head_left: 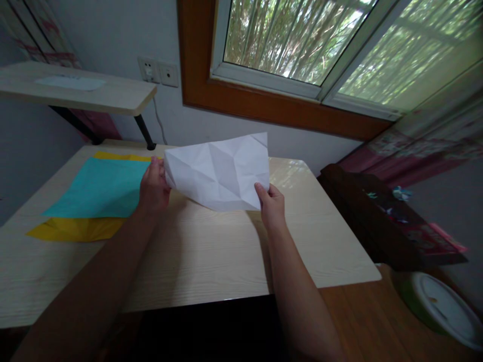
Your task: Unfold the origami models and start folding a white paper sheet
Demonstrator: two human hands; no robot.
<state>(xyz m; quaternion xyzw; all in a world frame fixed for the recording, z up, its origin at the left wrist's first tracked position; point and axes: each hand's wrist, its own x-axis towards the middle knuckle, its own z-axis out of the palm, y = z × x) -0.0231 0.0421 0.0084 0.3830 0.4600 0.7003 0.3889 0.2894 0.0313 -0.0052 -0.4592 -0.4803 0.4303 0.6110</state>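
Pinching creased white paper (221,173), 2 hands (154,186) (272,205) hover above a pale wood-grain table (219,251) near a brown-framed window (279,42).

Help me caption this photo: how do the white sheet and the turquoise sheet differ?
The white sheet is crossed by creases; the turquoise sheet looks mostly smooth. The white sheet is held up between the left hand and right hand; the turquoise sheet lies over yellow paper on the table. Both look like paper.
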